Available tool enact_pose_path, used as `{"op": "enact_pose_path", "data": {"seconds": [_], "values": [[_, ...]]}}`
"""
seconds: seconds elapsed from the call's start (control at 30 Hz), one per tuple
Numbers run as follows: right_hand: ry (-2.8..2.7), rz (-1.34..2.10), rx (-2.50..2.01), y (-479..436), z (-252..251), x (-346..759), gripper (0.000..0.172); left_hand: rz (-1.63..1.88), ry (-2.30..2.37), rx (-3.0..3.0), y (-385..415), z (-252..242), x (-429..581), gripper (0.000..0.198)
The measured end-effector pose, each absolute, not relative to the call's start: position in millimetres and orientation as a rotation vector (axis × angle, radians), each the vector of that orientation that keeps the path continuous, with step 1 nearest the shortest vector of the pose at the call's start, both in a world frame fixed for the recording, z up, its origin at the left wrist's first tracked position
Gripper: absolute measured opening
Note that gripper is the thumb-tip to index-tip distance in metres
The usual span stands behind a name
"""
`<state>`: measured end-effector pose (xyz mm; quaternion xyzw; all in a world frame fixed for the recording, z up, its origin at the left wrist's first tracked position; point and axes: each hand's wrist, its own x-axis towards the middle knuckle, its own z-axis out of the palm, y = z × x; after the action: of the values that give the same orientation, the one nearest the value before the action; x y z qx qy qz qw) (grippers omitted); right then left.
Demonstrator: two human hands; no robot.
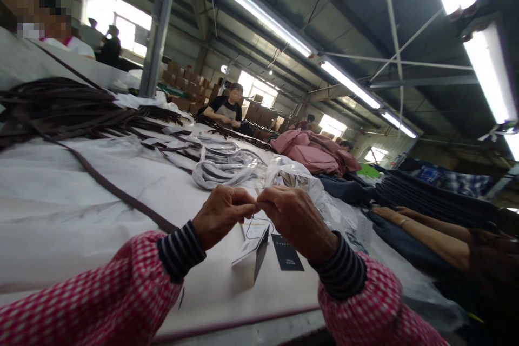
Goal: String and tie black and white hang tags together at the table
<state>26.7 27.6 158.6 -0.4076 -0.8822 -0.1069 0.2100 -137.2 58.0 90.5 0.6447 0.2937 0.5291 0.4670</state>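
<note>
My left hand (225,213) and my right hand (294,219) meet fingertip to fingertip above the table, both in a pinch. A thin dark cord (271,221) loops down from the pinched fingers; its upper end is hidden between them. Below hangs or stands a folded hang tag (253,257), pale on one side and grey on the other. Beside it, under my right hand, is a black tag (287,253) with small pale print.
Clear plastic bags with coiled strips (227,165) lie ahead. Dark straps (60,108) are heaped at left, one strap (109,186) running toward me. Pink fabric (314,151) is piled beyond. At right, another person's arms (430,232) rest on dark cloth (393,227).
</note>
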Motion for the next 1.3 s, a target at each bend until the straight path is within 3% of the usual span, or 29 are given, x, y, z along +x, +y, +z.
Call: {"op": "enact_pose_path", "data": {"seconds": [0.17,0.5,0.7,1.07,1.3], "values": [[-2.521,-0.500,-1.148,28,160,23,0.013,1.264,0.647,1.626,60,92,-141,0.017],[-2.299,0.278,-1.150,35,161,34,0.008,1.182,0.619,1.584,59,94,-142,0.018],[-2.084,0.667,-1.031,41,156,48,0.018,1.140,0.666,1.533,63,93,-144,0.024],[-2.118,0.699,-0.985,36,153,45,0.016,1.119,0.639,1.562,61,95,-143,0.024],[-2.379,0.204,-1.086,31,162,43,0.011,1.090,0.672,1.609,64,87,-141,0.028]]}}
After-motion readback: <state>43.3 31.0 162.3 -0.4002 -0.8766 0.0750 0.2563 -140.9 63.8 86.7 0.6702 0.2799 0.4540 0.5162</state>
